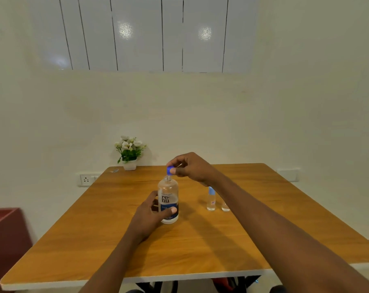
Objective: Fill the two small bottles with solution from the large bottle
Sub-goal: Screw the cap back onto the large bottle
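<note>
left hand (150,210): fingers wrapped round large bottle (168,200), upright on bench (115,240). right hand (193,168): fingers pinching blue cap (169,170) just above neck. two small bottles (211,199) beside.

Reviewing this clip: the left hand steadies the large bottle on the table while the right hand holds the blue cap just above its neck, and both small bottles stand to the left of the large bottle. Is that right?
Not quite. In the head view the two small bottles stand to the right of the large bottle, not the left. The rest holds: the left hand steadies it on the table, and the right hand holds the blue cap just above its neck.
</note>
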